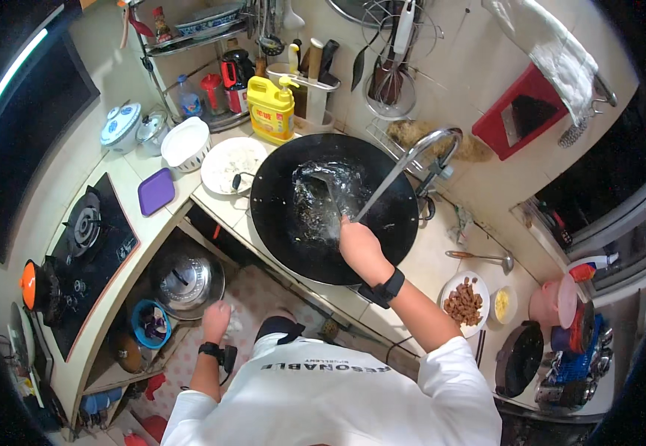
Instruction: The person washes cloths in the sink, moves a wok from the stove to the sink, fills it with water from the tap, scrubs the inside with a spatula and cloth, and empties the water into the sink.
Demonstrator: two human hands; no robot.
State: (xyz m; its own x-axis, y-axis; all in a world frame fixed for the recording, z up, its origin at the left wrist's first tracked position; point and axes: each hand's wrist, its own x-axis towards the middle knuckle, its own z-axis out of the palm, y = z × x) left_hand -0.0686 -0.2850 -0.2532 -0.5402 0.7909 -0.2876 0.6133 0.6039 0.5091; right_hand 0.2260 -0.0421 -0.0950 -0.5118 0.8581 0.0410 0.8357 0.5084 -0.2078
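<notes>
A large black wok (278, 223) rests over the sink area, with water pooled in its bottom. My right hand (359, 242) reaches over the wok, closed on the handle of a metal spatula (328, 192) whose far end lies in the water. Beside that hand, a stream runs down into the wok from the curved metal faucet (440, 136). My left hand (216, 319) hangs low at my left side, away from the counter; its fingers are loosely curled and whether it holds anything is unclear. A white plate of pale food (235, 164) stands against the wok's left side.
A yellow detergent jug (271, 114) stands behind the wok. To the right are a ladle (482, 256), a plate of diced meat (464, 304), a small bowl of yellow bits (503, 304) and a black pan (519, 357). A gas hob (91, 262) and purple board (156, 191) are left.
</notes>
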